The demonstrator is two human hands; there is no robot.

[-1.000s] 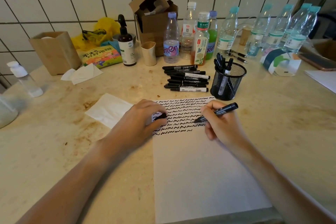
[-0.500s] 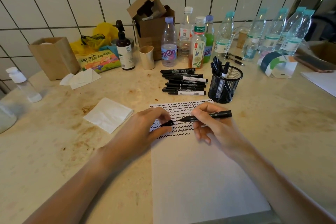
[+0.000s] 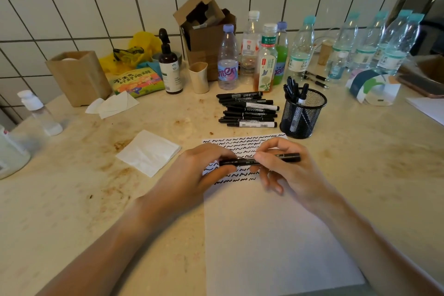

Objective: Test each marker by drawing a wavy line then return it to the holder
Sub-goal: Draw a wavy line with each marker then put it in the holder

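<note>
A black marker lies level between both hands, just above the white paper. My left hand pinches its cap end, and the cap sits against the barrel. My right hand grips the barrel at the other end. Several rows of black wavy lines cover the top of the paper. A black mesh holder with several markers stands behind the paper's far right corner. A pile of black markers lies to the left of the holder.
A folded white napkin lies left of the paper. Several plastic bottles, a brown pump bottle, a small cup and cardboard boxes line the tiled wall. Two pens lie behind the holder.
My right hand lifted the marker tip off the paper and turned it level. My left hand brought the cap to the tip, and cap and barrel now meet.
</note>
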